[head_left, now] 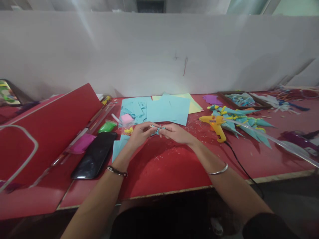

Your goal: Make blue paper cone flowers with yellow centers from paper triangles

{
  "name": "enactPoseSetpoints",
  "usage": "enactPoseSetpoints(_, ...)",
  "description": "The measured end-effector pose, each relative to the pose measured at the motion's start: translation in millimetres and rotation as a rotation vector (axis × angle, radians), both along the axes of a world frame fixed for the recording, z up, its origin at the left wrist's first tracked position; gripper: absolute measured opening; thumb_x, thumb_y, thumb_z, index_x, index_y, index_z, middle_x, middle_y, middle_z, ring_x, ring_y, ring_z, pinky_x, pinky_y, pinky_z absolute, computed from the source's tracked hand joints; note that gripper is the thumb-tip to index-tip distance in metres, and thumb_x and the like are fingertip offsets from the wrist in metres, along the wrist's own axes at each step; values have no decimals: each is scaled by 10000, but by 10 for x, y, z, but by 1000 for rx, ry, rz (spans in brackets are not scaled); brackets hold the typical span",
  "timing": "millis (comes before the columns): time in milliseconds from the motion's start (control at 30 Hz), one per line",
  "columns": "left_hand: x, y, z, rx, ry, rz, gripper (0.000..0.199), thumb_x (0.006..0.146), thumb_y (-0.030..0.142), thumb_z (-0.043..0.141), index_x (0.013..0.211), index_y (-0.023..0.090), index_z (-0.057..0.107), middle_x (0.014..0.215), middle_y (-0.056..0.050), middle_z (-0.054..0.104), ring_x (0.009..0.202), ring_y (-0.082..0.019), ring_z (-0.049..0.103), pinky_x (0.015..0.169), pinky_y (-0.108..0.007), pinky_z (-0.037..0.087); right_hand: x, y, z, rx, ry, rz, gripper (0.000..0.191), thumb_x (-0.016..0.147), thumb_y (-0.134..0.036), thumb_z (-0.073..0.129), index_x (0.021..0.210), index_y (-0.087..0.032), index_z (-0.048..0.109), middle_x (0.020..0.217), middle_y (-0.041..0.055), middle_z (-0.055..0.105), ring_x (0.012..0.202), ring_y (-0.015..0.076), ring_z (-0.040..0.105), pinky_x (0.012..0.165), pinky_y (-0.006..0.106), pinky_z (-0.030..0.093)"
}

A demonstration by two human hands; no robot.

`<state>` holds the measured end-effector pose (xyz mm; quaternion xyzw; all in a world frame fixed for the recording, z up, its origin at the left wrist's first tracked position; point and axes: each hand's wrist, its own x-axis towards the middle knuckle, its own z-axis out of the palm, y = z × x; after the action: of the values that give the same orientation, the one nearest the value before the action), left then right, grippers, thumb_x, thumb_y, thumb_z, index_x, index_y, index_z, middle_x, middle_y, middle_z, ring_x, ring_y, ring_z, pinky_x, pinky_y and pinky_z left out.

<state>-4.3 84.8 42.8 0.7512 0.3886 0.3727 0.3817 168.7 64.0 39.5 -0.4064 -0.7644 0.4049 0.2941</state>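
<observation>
We're tagging this a craft workspace: red tabletop (169,172), yellow glue gun (216,124), blue paper sheets (164,111), tray (265,107) of scraps (241,99).

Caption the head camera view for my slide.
Left hand and right hand pinch a small blue piece over a red table, yellow glue gun nearby.

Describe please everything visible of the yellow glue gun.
The yellow glue gun lies on its side on the red table, apart from the right hand, nozzle pointing left, handle toward the front edge. The body looks like plastic, with a small orange light glowing. A long translucent stick extends from its rear; a black cord leaves the handle's base. Blue paper cones lie close behind; whether they touch it is unclear.
</observation>
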Motion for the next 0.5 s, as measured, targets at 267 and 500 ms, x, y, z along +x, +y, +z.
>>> enactPoseSetpoints(267, 20, -13, -32, 115, 29, 86, 235, 713, 371, 497, 679, 157, 590, 546, 27, 502, 502, -84, 392, 488, -200, 314, -19, -9, 4, 81, -44, -16, 343, 845, -412, 362, 709, -146, 530, 540, -56, 336, 472, 63, 294, 475, 204, 231)
enactPoseSetpoints(500, 8, -21, -26, 323, 202, 96, 274, 780, 373, 421, 631, 162, 515, 564, 17, 501, 551, -102, 440, 528, -203, 315, -37, -4, 14, 205, -104, 0, 285, 853, -315, 369, 701, -141, 537, 563, -41, 386, 518, 72, 352, 522, 204, 266)
